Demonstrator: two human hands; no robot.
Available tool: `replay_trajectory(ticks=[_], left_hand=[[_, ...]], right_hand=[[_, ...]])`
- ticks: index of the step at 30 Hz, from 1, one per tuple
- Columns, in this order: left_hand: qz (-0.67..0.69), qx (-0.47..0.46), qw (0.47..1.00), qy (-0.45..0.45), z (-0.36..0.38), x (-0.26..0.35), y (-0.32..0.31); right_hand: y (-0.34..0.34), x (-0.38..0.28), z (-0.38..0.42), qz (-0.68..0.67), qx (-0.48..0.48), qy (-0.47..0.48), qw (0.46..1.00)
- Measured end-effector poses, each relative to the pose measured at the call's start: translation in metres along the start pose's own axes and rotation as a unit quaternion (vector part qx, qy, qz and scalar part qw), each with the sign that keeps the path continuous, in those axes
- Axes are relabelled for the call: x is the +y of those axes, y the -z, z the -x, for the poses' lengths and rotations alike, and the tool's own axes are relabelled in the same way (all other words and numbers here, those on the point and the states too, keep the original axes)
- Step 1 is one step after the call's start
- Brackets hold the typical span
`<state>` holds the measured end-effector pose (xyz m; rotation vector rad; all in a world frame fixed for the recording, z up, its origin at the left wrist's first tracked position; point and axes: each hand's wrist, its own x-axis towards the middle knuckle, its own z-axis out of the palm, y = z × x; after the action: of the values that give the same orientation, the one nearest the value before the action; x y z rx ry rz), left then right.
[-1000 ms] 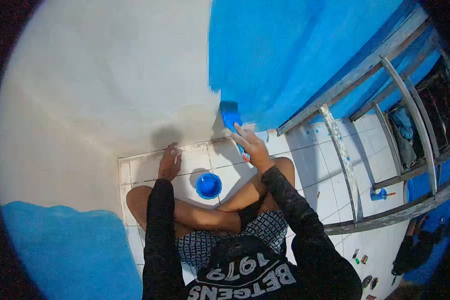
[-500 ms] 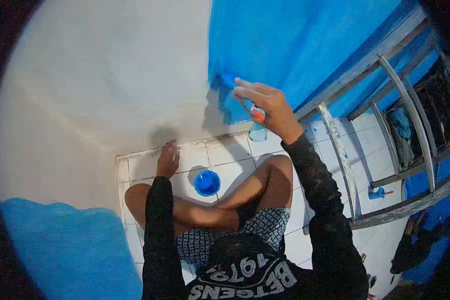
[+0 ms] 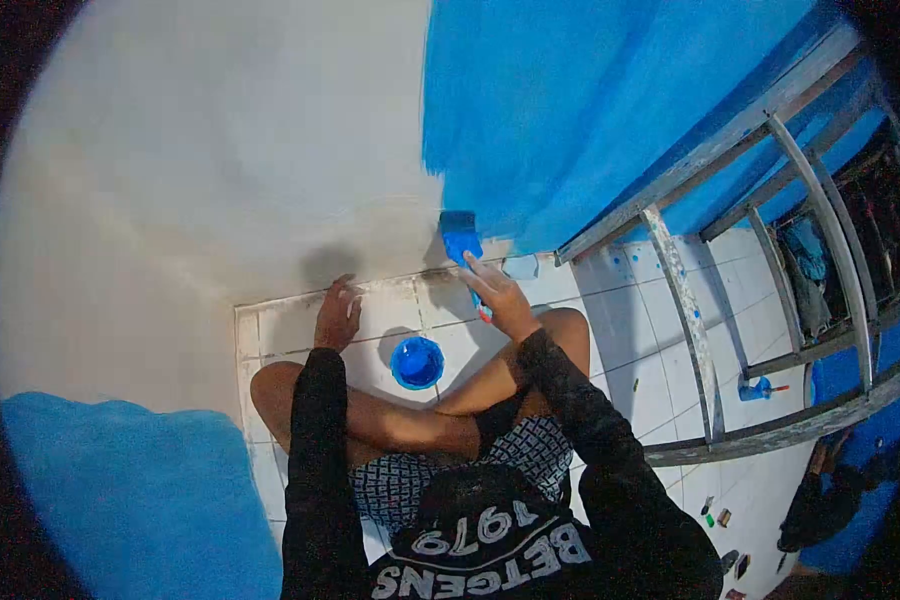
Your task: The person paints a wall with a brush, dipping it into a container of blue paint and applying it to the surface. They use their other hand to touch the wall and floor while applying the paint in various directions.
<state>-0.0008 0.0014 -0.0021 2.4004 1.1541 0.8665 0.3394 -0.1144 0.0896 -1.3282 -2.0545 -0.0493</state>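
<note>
Head view: right hand (image 3: 506,302) pinches a paintbrush (image 3: 460,247) between fingers at the wall (image 3: 300,140); left hand (image 3: 337,318) has its fingers loosely parted.

Near the middle of the frame, the person's right hand (image 3: 508,303) grips a blue-handled brush (image 3: 461,242), its bristles against the wall (image 3: 260,130) at the lower edge of the blue paint (image 3: 550,110) filling the upper centre-right. Left of centre, the left hand (image 3: 338,318) hangs loosely bent near the wall's foot. Between the crossed legs (image 3: 400,425) and the wall stands a blue tub (image 3: 396,366). A worn ladder (image 3: 682,290) leans across the right side.
</note>
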Motion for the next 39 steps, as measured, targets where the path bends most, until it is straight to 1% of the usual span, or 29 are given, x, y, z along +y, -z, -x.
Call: replay_trajectory(ticks=[2, 4, 6, 7, 9, 10, 12, 13, 14, 15, 16, 17, 18, 19, 20, 22, 23, 25, 26, 29, 30, 32, 33, 34, 35, 36, 37, 39], left_hand=[[-0.005, 0.002, 1.000, 0.008, -0.001, -0.004, -0.002], [-0.001, 0.017, 1.000, 0.006, -0.001, -0.001, -0.004], [-0.009, 0.015, 1.000, -0.011, 0.000, -0.004, -0.005], [-0.018, 0.012, 0.999, -0.026, 0.000, -0.005, -0.007], [-0.005, 0.007, 1.000, -0.024, -0.002, 0.002, -0.003], [0.006, 0.002, 1.000, -0.021, -0.003, 0.004, -0.001], [-0.010, 0.005, 1.000, -0.011, -0.001, 0.007, 0.001], [-0.026, 0.010, 1.000, 0.002, 0.001, 0.009, 0.002], [-0.025, 0.009, 1.000, 0.004, 0.003, 0.010, 0.003], [-0.004, 0.010, 1.000, 0.024, 0.001, 0.014, 0.006], [0.018, 0.011, 0.999, 0.045, -0.001, 0.017, 0.008], [0.019, 0.011, 0.999, 0.048, -0.002, 0.014, 0.006], [0.004, 0.014, 1.000, 0.007, -0.002, 0.005, 0.001], [-0.011, 0.017, 0.999, -0.034, -0.002, -0.001, -0.001], [-0.011, 0.016, 0.999, -0.032, 0.000, 0.002, 0.000], [0.013, -0.004, 1.000, 0.004, -0.001, 0.012, 0.005], [0.011, -0.004, 1.000, 0.003, -0.001, 0.010, 0.006], [0.029, -0.011, 0.999, 0.026, 0.000, 0.008, 0.003], [0.029, -0.011, 0.999, 0.025, 0.001, 0.007, 0.001], [0.000, 0.003, 1.000, 0.001, 0.003, -0.002, -0.003], [0.003, 0.018, 1.000, -0.011, 0.004, -0.005, -0.006], [0.007, 0.032, 0.999, -0.023, 0.004, -0.006, -0.007], [0.004, 0.009, 1.000, -0.006, 0.003, -0.004, -0.005], [0.000, -0.015, 1.000, 0.011, 0.002, -0.001, -0.002], [0.000, -0.017, 1.000, 0.010, 0.002, 0.002, -0.001], [0.003, -0.002, 1.000, -0.006, 0.002, 0.006, 0.001], [0.006, 0.014, 1.000, -0.024, 0.001, 0.004, 0.000], [-0.013, 0.017, 0.999, -0.026, 0.003, -0.012, -0.009]], right_hand=[[0.001, 0.001, 0.002, -0.002, -0.076, -0.034, 0.996], [0.013, 0.002, -0.008, 0.008, -0.073, -0.021, 0.997], [0.042, -0.007, -0.028, -0.017, -0.126, -0.010, 0.992], [0.059, -0.012, -0.043, -0.016, -0.126, -0.011, 0.992], [0.094, -0.023, -0.077, -0.056, -0.044, 0.039, 0.997], [0.111, -0.030, -0.093, -0.056, -0.043, 0.038, 0.997], [0.137, -0.043, -0.118, -0.051, 0.024, 0.092, 0.994], [0.141, -0.047, -0.121, -0.052, 0.023, 0.093, 0.994], [0.143, -0.050, -0.122, -0.017, 0.045, 0.102, 0.994], [0.144, -0.052, -0.122, 0.018, 0.067, 0.112, 0.991], [0.139, -0.052, -0.119, 0.018, 0.065, 0.114, 0.991], [0.128, -0.052, -0.112, 0.048, 0.087, 0.114, 0.988], [0.116, -0.050, -0.104, 0.077, 0.109, 0.115, 0.984], [0.103, -0.045, -0.095, 0.053, 0.088, 0.087, 0.991], [0.087, -0.038, -0.084, 0.052, 0.088, 0.088, 0.991], [0.054, -0.021, -0.064, 0.037, 0.051, 0.081, 0.995], [0.038, -0.015, -0.053, 0.037, 0.053, 0.081, 0.995], [0.014, -0.008, -0.031, 0.021, -0.058, 0.034, 0.998], [0.007, -0.005, -0.023, 0.023, -0.057, 0.034, 0.998], [0.008, -0.001, -0.022, 0.014, -0.130, 0.009, 0.991], [0.014, -0.004, -0.028, 0.014, -0.130, 0.011, 0.991], [0.034, -0.018, -0.041, 0.003, -0.091, 0.033, 0.995], [0.048, -0.024, -0.053, 0.003, -0.092, 0.031, 0.995], [0.064, -0.030, -0.070, -0.026, -0.036, 0.037, 0.998], [0.078, -0.036, -0.085, -0.055, 0.022, 0.042, 0.997], [0.088, -0.041, -0.096, -0.056, 0.023, 0.039, 0.997], [0.098, -0.046, -0.106, -0.048, 0.035, 0.057, 0.997], [0.110, -0.053, -0.120, -0.033, 0.060, 0.088, 0.994]])
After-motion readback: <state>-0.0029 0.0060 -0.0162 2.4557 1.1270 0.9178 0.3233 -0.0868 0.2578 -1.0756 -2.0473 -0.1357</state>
